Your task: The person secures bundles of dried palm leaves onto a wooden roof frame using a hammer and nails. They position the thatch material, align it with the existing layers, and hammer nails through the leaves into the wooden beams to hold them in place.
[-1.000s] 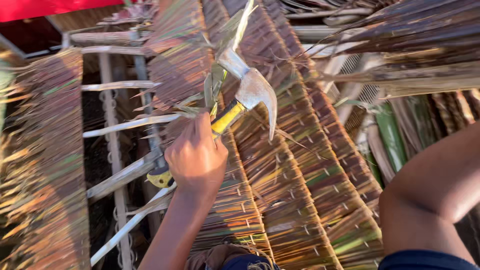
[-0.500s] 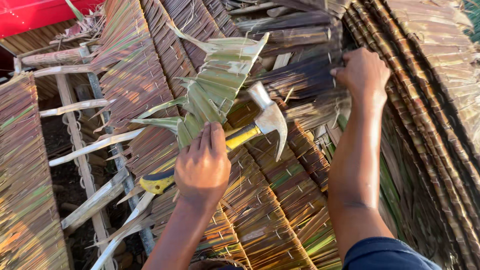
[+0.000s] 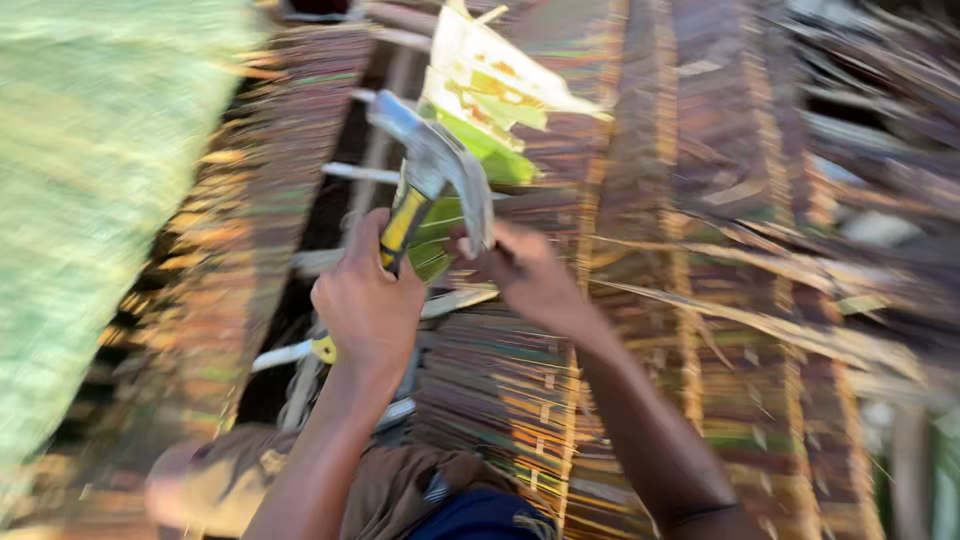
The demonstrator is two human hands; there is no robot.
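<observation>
Clearly, a claw hammer (image 3: 432, 175) is clamped in the left hand (image 3: 368, 305), while green palm leaf (image 3: 478, 130) is pinched by right hand (image 3: 530, 275) fingers against half-laid thatch (image 3: 640, 300).

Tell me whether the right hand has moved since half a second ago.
Yes. The right hand has left the thatch on the right and come in beside the hammer head, near the green leaf panel.

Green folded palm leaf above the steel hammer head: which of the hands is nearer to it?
Right. The right hand reaches the green folded palm leaf's lower edge beside the steel hammer head. The left hand sits lower, gripping the yellow hammer handle.
</observation>
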